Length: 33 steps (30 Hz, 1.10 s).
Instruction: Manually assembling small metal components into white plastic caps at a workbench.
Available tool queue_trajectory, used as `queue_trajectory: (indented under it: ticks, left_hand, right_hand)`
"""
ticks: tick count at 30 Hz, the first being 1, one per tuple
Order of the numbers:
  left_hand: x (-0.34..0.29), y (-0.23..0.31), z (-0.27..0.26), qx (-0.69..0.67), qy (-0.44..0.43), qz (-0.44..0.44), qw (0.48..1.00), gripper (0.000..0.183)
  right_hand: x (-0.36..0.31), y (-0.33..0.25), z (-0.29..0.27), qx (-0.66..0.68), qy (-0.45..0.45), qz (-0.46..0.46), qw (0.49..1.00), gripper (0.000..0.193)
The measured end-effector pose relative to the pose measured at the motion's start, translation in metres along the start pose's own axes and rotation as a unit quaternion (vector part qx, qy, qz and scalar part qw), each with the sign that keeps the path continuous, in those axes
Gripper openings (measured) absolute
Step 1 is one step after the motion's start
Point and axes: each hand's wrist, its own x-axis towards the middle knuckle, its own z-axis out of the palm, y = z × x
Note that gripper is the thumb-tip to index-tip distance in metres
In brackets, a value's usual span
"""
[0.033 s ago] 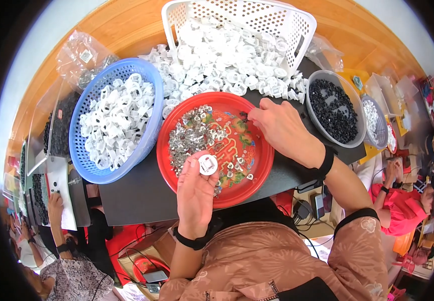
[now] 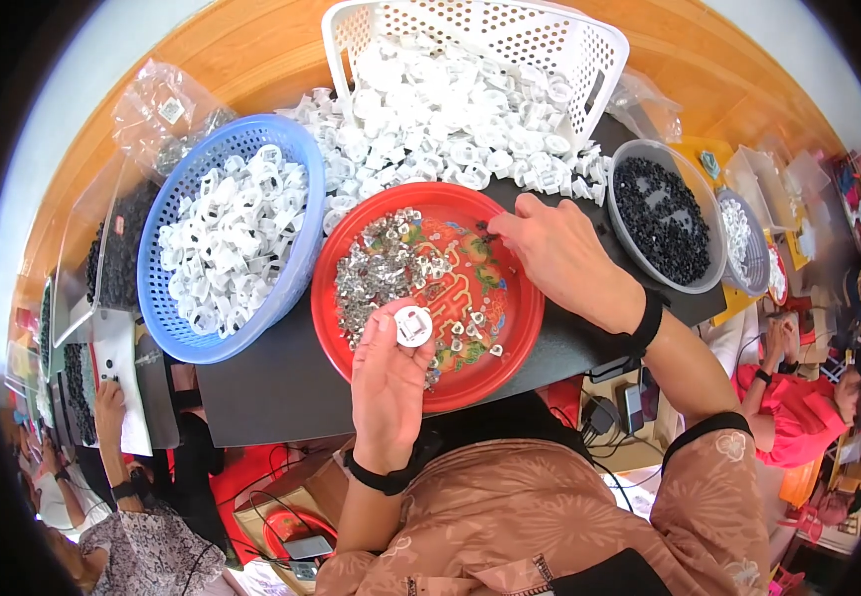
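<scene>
Your left hand (image 2: 386, 382) pinches a white round part (image 2: 413, 326) over the red tray (image 2: 450, 401), near the desk's (image 2: 281, 409) front edge. Your right hand (image 2: 559, 253) meets dark bits (image 2: 483, 227), hold unclear: likely picking, calling for a fine pinch.

Head cam: wide fisheye, left of a side-by-side pair worn on the head. Looks down and forward onto the tabletop (image 2: 271, 392); upright, unmirrored. Close range: left hand (image 2: 389, 377) and right hand (image 2: 569, 258) mid-frame, wearer's torso (image 2: 540, 497) at bottom centre, below the tabletop's near edge. Past the far edge it catches an orange wood surface (image 2: 261, 45). FOV spills over left and right edges, taking in a co-worker (image 2: 167, 546) left and a red-clad person (image 2: 783, 417) right, both tipped sideways. Straight lines bow toward the rim; corners black.
</scene>
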Motion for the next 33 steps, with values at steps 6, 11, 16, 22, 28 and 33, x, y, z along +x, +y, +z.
queue_trajectory:
  ticks: [6, 11, 16, 22, 28, 33]
  left_hand:
    - [0.001, 0.000, -0.002, -0.004, -0.006, 0.002, 1.000, 0.024]
    - [0.001, -0.001, 0.000, -0.007, -0.001, 0.000, 1.000, 0.023]
    - [0.002, -0.002, -0.003, -0.003, -0.005, 0.002, 1.000, 0.025]
    - [0.001, -0.001, 0.001, 0.017, -0.006, 0.007, 1.000, 0.026]
    - [-0.002, -0.005, 0.004, 0.077, 0.008, 0.016, 0.997, 0.024]
    - [-0.001, -0.007, 0.008, 0.201, -0.017, -0.005, 0.979, 0.021]
  right_hand:
    - [0.004, -0.001, -0.001, 0.015, -0.049, -0.011, 0.999, 0.018]
    - [0.005, 0.003, -0.005, 0.029, 0.003, 0.001, 1.000, 0.012]
    - [-0.004, -0.001, -0.015, 0.048, -0.036, -0.013, 0.998, 0.006]
    - [-0.011, -0.002, 0.003, -0.046, -0.070, -0.060, 0.995, 0.005]
    - [-0.009, -0.003, 0.002, 0.042, -0.028, -0.048, 0.998, 0.006]
    - [-0.005, -0.018, -0.019, 0.397, -0.065, 0.003, 0.915, 0.008]
